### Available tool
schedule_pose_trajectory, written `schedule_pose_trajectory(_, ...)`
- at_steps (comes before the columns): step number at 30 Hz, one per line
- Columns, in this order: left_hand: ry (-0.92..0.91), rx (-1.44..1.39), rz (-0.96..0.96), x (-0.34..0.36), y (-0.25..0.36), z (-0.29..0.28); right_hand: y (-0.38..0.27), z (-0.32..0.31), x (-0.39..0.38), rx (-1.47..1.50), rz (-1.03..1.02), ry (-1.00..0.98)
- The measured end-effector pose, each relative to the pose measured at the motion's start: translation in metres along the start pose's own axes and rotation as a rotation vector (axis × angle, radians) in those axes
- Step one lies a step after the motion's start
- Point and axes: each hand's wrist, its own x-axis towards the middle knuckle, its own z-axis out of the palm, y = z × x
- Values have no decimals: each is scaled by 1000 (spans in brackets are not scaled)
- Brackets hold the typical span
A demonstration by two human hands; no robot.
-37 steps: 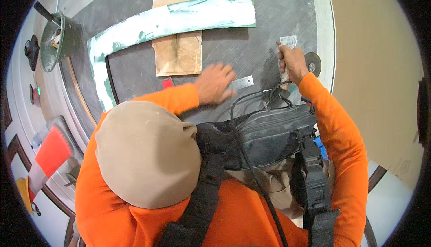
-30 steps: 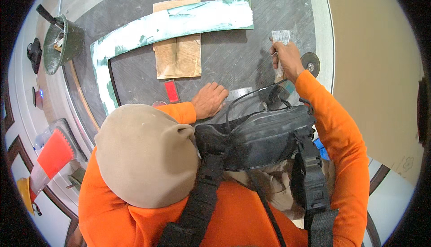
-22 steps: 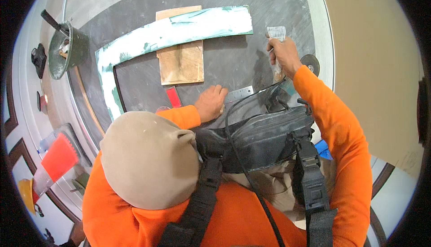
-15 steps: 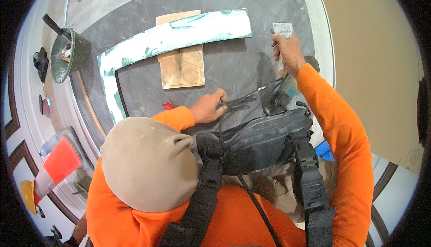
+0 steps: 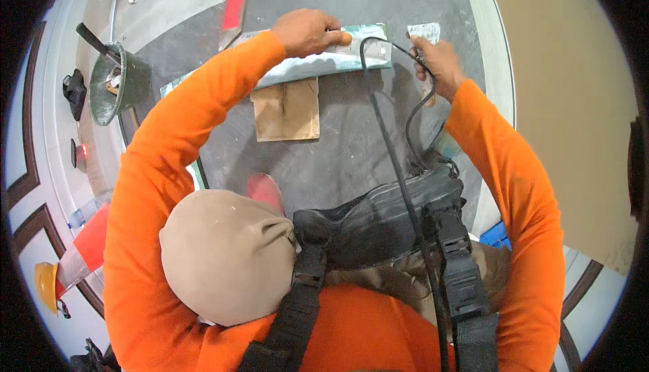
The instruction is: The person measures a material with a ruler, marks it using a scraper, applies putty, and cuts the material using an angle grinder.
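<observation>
My left hand (image 5: 307, 33) is closed round a flat trowel-like metal tool (image 5: 372, 46) with a rounded orange handle end. The tool lies over the right part of a long panel (image 5: 307, 66) coated white and green, partly hidden by my arm. Left of that hand is a red and grey flat piece (image 5: 234, 17); whether it joins the tool I cannot tell. My right hand (image 5: 439, 64) grips a putty knife (image 5: 424, 32), its whitish smeared blade pointing away, just right of the panel's end. A brown board (image 5: 286, 112) lies under the panel.
A green bucket (image 5: 128, 85) with a black-handled tool stands at far left. A black cord (image 5: 378, 115) loops over the dark work surface (image 5: 351, 142) from my waist bag (image 5: 378, 220). An orange cone (image 5: 88, 243) and yellow helmet (image 5: 46, 287) are at lower left.
My left hand has moved from near my waist out to the panel and now holds the flat tool. The red and grey piece and a raised cord have appeared. My right hand stays nearly still.
</observation>
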Motion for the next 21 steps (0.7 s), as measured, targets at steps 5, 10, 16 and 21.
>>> schedule_pose_trajectory(5, -549, -212, -122, -4, -40, -25, 18, 24, 2, 22, 6, -53)
schedule_pose_trajectory(10, -313, -196, -255, 2, -71, -42, 14, 37, 18, 38, 31, -64)
schedule_pose_trajectory(16, -205, -139, -221, 27, -33, 8, 12, 23, 22, 64, 24, -77)
schedule_pose_trajectory(21, -225, -257, -265, 33, -29, 17, 7, 20, 25, 66, 92, -89)
